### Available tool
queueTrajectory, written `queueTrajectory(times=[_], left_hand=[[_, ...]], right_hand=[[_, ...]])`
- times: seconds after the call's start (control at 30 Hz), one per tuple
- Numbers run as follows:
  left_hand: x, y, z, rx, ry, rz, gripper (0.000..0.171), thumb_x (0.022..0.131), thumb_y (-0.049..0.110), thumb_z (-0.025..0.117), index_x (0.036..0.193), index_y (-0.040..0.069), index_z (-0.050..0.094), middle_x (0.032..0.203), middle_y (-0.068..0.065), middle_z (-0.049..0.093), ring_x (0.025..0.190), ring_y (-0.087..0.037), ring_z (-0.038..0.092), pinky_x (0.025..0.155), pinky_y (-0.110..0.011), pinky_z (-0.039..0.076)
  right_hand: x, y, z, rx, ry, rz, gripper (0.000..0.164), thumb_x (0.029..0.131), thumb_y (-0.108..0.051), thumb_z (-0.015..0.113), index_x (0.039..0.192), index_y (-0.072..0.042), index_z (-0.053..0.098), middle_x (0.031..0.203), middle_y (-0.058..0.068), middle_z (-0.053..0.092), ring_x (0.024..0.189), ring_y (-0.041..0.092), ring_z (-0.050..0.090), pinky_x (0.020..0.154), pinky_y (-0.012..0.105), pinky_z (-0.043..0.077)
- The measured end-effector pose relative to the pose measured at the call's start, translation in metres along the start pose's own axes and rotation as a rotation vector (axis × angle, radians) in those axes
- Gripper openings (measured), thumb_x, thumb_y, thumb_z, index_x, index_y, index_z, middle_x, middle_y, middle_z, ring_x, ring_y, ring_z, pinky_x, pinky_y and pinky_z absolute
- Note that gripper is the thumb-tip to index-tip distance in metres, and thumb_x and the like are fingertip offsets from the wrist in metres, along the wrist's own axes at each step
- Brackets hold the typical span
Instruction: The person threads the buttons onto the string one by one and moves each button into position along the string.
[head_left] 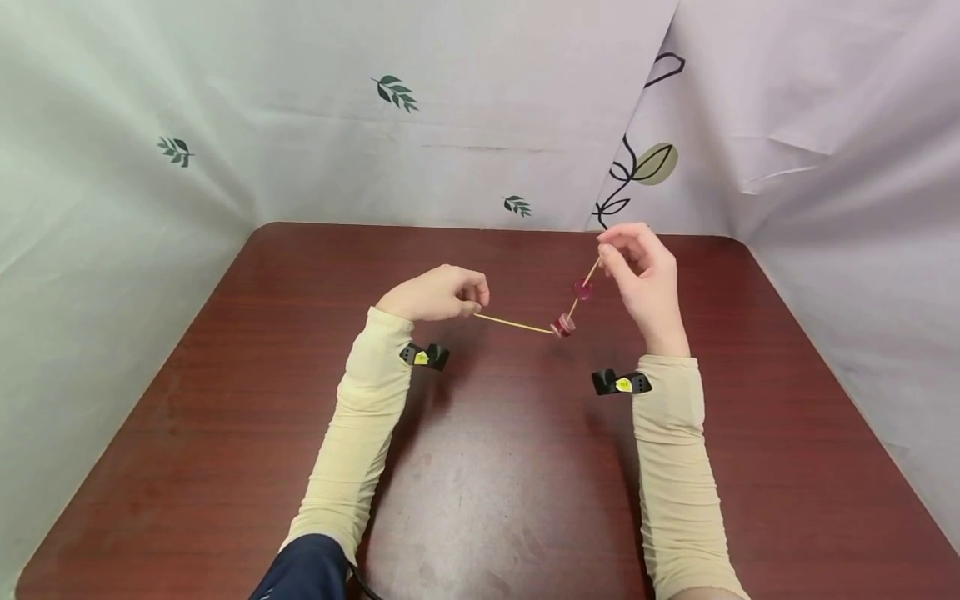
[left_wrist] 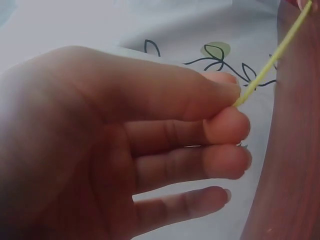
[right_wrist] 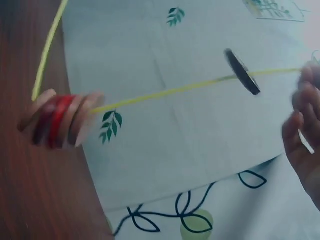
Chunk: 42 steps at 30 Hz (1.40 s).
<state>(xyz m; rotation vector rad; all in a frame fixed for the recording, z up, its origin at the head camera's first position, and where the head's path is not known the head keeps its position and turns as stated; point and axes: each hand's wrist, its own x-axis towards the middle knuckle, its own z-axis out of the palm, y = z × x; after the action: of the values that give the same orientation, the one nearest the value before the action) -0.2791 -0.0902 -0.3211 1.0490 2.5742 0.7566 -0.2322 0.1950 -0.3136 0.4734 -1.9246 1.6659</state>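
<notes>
A thin yellow cord (head_left: 513, 323) runs between the two hands and sags in the middle. My left hand (head_left: 438, 292) pinches one end between thumb and fingertips; its other fingers are bent in the left wrist view. My right hand (head_left: 645, 279) pinches the other end, held higher. Several flat round discs in red and paler tones form a small stack (right_wrist: 57, 120) threaded at the cord's low point, blurred in the right wrist view. Between that stack and the right hand, a single disc (head_left: 582, 289) sits on the cord, dark and edge-on in the right wrist view.
Beneath the hands lies a reddish-brown wooden table (head_left: 495, 467) with rounded far corners. White cloth (head_left: 315, 142) with leaf prints hangs behind and along both sides. Small black cameras (head_left: 425, 357) are strapped at both wrists over cream sleeves (head_left: 348, 442).
</notes>
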Motion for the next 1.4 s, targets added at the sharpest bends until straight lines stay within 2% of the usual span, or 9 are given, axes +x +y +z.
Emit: queueTrajectory(times=[0.2,0.4,0.47,0.57,0.73,0.93,1.13,1.3,1.4], left_hand=[[0.0013,0.0012,0.0025,-0.007,-0.017,0.004,0.018,0.084,-0.001,0.051,0.095,0.007,0.063,0.074,0.0,0.06,0.067,-0.014,0.054,0.066,-0.027,0.043],[0.002,0.0018,0.0033,-0.005,-0.02,-0.003,0.019,0.084,-0.002,0.051,0.095,0.007,0.063,0.074,0.0,0.06,0.067,-0.014,0.054,0.065,-0.027,0.043],[0.0013,0.0018,0.0029,-0.003,-0.017,-0.005,0.018,0.085,-0.002,0.051,0.094,0.009,0.063,0.073,0.0,0.06,0.067,-0.014,0.055,0.065,-0.027,0.043],[0.0002,0.0021,0.0019,-0.004,-0.018,-0.002,0.018,0.085,-0.002,0.051,0.093,0.01,0.063,0.074,0.0,0.06,0.067,-0.014,0.055,0.065,-0.026,0.044],[-0.0011,0.0035,0.0003,-0.009,-0.021,0.001,0.018,0.086,-0.001,0.051,0.093,0.011,0.062,0.074,0.0,0.06,0.068,-0.014,0.055,0.066,-0.027,0.043],[-0.0025,0.0047,-0.0005,0.0,-0.017,0.013,0.015,0.087,0.001,0.054,0.092,0.012,0.063,0.073,0.0,0.06,0.067,-0.014,0.054,0.066,-0.026,0.043],[-0.0027,0.0064,-0.0008,0.0,-0.028,0.006,0.014,0.087,0.002,0.055,0.092,0.012,0.062,0.073,0.0,0.061,0.066,-0.014,0.055,0.067,-0.027,0.044],[-0.0019,0.0073,-0.0016,-0.002,-0.025,0.009,0.017,0.087,0.0,0.053,0.092,0.013,0.062,0.073,0.0,0.06,0.067,-0.013,0.054,0.066,-0.026,0.043],[-0.0011,0.0093,-0.0017,-0.01,0.014,0.036,0.014,0.088,0.002,0.054,0.093,0.013,0.062,0.076,0.0,0.063,0.069,-0.014,0.055,0.066,-0.027,0.043]], right_hand=[[-0.0003,0.0026,-0.0026,-0.024,0.015,-0.03,0.011,0.091,0.0,0.061,0.101,0.002,0.063,0.063,-0.008,0.054,0.057,0.01,0.045,0.056,0.021,0.035],[0.0002,0.0007,-0.0013,0.011,-0.003,-0.052,0.016,0.091,-0.002,0.062,0.102,0.009,0.061,0.06,-0.008,0.053,0.055,0.012,0.045,0.055,0.022,0.036],[0.0004,-0.0001,0.0005,0.012,-0.031,-0.041,0.014,0.091,-0.003,0.063,0.101,0.006,0.063,0.061,-0.008,0.055,0.055,0.011,0.046,0.055,0.022,0.038],[0.0007,-0.0002,0.0024,0.087,-0.053,-0.016,0.012,0.09,-0.001,0.064,0.102,-0.003,0.065,0.066,-0.006,0.059,0.059,0.012,0.051,0.058,0.022,0.042],[0.0006,0.0016,0.0035,0.163,-0.075,0.024,0.023,0.09,0.002,0.062,0.104,-0.015,0.066,0.075,-0.005,0.063,0.067,0.011,0.056,0.065,0.021,0.047],[-0.0006,0.0036,0.0048,0.106,-0.104,0.062,0.017,0.091,0.0,0.062,0.101,-0.013,0.067,0.075,-0.006,0.062,0.068,0.008,0.055,0.065,0.019,0.046],[-0.001,0.0022,0.004,0.156,-0.084,0.107,0.014,0.091,-0.001,0.062,0.096,-0.013,0.068,0.074,-0.006,0.064,0.067,0.009,0.055,0.064,0.019,0.045],[-0.0001,0.0043,0.0035,0.212,-0.051,0.103,0.014,0.091,0.0,0.062,0.093,-0.013,0.068,0.072,-0.006,0.064,0.063,0.01,0.052,0.06,0.02,0.043],[0.0011,0.0097,0.0042,0.145,-0.063,0.108,0.01,0.092,-0.002,0.062,0.095,-0.01,0.068,0.07,-0.006,0.062,0.061,0.011,0.05,0.058,0.02,0.04]])
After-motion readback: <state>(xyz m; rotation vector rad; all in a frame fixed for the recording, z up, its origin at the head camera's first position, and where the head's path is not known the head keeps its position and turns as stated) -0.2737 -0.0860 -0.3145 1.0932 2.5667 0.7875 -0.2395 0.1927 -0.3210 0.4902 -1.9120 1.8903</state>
